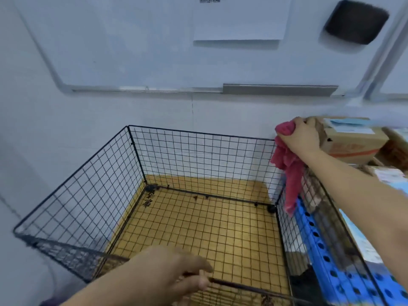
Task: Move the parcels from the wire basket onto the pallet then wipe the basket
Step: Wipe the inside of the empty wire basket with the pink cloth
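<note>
The black wire basket (136, 155) stands on the floor in the middle of the view, with no parcels inside. My left hand (167, 272) grips its near top rim. My right hand (302, 135) holds a bunched pink cloth (287, 166) at the basket's far right top corner, and the cloth hangs down along the right wall. Cardboard parcels (351, 140) are stacked to the right on a blue perforated pallet (320, 246).
A yellowish woven mat (198, 228) lies under the basket. A white wall with a whiteboard (154, 51) and its grey tray rises behind. The wall on the left stands close to the basket.
</note>
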Demonstrator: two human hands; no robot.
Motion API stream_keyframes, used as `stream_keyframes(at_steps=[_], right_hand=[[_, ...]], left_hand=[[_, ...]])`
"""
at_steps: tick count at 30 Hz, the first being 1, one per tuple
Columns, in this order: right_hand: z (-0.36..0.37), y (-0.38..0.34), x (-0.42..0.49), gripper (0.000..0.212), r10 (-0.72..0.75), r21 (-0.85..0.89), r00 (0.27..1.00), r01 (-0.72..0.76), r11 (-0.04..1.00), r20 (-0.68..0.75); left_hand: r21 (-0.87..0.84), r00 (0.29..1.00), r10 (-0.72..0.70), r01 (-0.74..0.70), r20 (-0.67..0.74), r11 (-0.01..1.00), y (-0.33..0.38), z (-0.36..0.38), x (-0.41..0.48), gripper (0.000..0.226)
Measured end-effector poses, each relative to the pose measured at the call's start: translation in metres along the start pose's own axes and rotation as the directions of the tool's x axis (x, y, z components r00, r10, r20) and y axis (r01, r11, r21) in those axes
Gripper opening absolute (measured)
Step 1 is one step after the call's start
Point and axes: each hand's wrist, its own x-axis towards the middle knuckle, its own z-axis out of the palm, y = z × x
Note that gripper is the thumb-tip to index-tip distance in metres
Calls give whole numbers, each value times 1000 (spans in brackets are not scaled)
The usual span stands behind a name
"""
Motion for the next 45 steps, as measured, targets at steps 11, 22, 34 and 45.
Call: stream_keyframes(at_steps=[11, 22, 34, 45], right_hand=[[-7, -17, 7, 37, -2, -20, 991, -1, 1000, -136], [29, -52, 8, 51, 41, -128, 974, -12, 992, 225], [96, -178, -14, 53, -194, -108, 945, 229, 967, 262], [159, -286, -22, 39, -339, 95, 921, 326, 941, 195]], left_hand=[[164, 635, -532, 714, -560, 680, -201, -78, 4, 69], [-165, 714, -555, 542, -427, 824, -250, -83, -4, 75], [-274, 691, -552, 480, -468, 833, -255, -81, -2, 67], [-258, 707, -547, 484, -447, 836, -260, -78, 1, 64]])
